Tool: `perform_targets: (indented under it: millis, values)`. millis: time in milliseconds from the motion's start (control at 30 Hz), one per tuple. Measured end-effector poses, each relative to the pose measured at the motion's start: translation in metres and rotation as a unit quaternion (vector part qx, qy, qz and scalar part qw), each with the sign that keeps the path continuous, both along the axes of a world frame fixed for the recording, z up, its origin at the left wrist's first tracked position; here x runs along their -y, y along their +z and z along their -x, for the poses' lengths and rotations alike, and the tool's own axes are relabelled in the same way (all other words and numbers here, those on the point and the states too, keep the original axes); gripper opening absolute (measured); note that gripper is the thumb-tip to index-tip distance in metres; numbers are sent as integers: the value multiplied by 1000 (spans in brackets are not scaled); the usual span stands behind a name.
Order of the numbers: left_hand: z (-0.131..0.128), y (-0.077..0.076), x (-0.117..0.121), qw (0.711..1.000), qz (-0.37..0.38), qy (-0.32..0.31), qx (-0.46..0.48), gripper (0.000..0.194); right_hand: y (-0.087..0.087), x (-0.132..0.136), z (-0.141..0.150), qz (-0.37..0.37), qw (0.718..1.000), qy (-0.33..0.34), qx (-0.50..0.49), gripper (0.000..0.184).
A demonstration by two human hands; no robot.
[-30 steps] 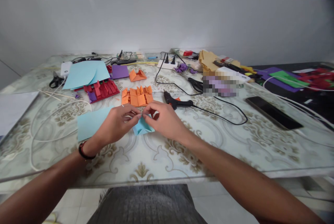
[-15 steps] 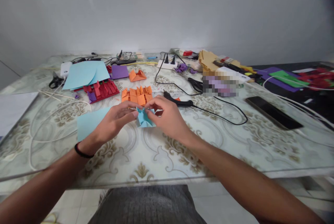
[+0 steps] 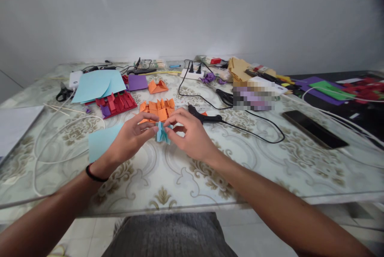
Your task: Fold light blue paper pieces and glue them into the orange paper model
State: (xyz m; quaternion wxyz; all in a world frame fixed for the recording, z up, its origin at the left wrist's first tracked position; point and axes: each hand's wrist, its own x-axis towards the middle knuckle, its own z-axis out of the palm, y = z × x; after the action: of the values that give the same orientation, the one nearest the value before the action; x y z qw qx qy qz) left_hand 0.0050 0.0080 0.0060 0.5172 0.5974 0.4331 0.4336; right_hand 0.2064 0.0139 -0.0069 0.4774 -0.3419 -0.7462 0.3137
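Between my two hands is a small piece of folded light-blue paper (image 3: 163, 136), with its creased flaps standing up. My left hand (image 3: 132, 135) pinches its left side between thumb and fingers. Thumb and forefinger of my right hand (image 3: 187, 133) grip the right side, covering part of the folds. Just behind it lie several folded orange paper pieces (image 3: 160, 110), partly hidden by my fingers. A flat light-blue sheet (image 3: 103, 141) lies under and beside my left wrist. To the right of the orange pieces rests a black glue gun (image 3: 207, 117).
Red folded papers (image 3: 117, 105), light-blue sheets (image 3: 96, 85), a purple square (image 3: 138, 82) and an orange fold (image 3: 158, 86) lie at the back left. Behind is a power strip (image 3: 192, 74). Scissors (image 3: 225, 97), cables and a phone (image 3: 315, 129) are to the right.
The light-blue folded paper has been lifted slightly and turned, and its sides are now squeezed closer together. Both hands keep their hold and have shifted only a little.
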Motion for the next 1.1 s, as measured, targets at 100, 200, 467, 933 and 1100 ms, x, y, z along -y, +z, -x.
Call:
perform_targets:
  millis: [100,200,467,933,1100]
  values:
    - [0,-3,-1,1000,-11,11,11,30,-3,-2,1,14,1000,2,-16,10]
    - [0,-6,-2,999,-19,19,22,31,-5,-4,2,87,994,16,-71,26]
    - [-2,-5,-2,998,-42,35,41,28,-7,-10,2,191,974,28,-116,35]
    - [0,-2,0,999,-22,23,-21,22,-2,-10,1,271,948,64,-154,36]
    - [-1,1,0,1000,3,18,-17,29,-4,-12,3,307,935,84,-157,46]
